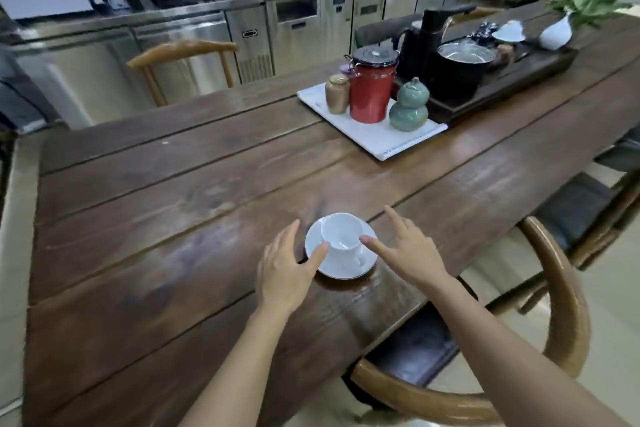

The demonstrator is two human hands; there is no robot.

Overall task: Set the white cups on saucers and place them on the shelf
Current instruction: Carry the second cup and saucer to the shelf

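Note:
A white cup (342, 234) stands upright on a white saucer (337, 269) near the front edge of the dark wooden table (173, 218). My left hand (285, 265) lies at the saucer's left side, fingers spread, thumb tip touching the cup's left wall. My right hand (408, 248) is at the right side, fingers apart, thumb tip against the cup's right wall. Neither hand is closed around the cup or the saucer. No shelf is in view.
A white tray (377, 140) holds a red canister (370, 85), a tan jar (336, 94) and a green gourd jar (409, 106). Behind it sits a dark tea tray with a black kettle (460, 66). Wooden chairs (561, 288) stand at the right; steel counters line the back.

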